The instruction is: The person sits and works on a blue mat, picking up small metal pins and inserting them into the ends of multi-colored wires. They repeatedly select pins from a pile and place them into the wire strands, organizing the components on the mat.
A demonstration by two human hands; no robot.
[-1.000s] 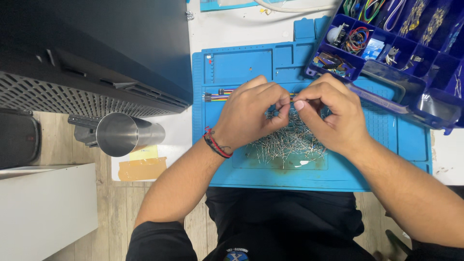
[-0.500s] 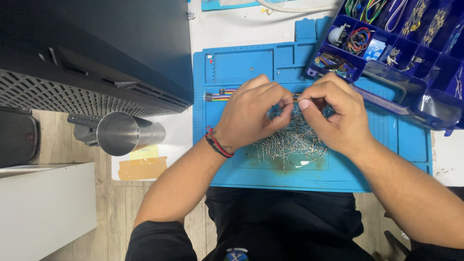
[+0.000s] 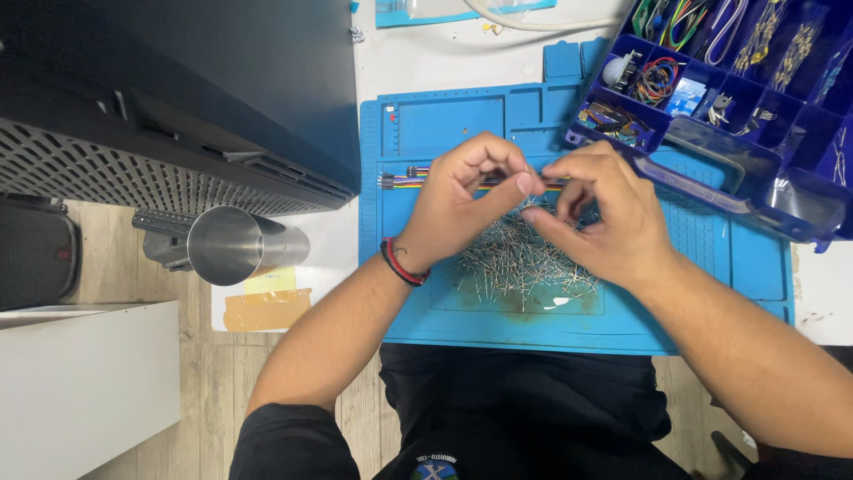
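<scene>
My left hand (image 3: 466, 203) and my right hand (image 3: 600, 218) meet over a blue work mat (image 3: 444, 302), fingertips almost touching. Beneath them lies a heap of thin metal pins (image 3: 511, 262). Each hand pinches something small between thumb and forefinger; it is too fine to make out. A strip of coloured jumper wires (image 3: 404, 180) lies on the mat just left of my left hand. A red and black band sits on my left wrist.
A blue compartment box (image 3: 755, 169) with wires and small parts stands at the upper right, overlapping the mat. A steel cup (image 3: 227, 246) lies on its side to the left, below a dark perforated case (image 3: 133, 169). Tan tape (image 3: 267, 308) sits by the table's front edge.
Both hands have stayed over the pin heap. The fingertips have shifted slightly, with the right forefinger now stretched toward the left thumb.
</scene>
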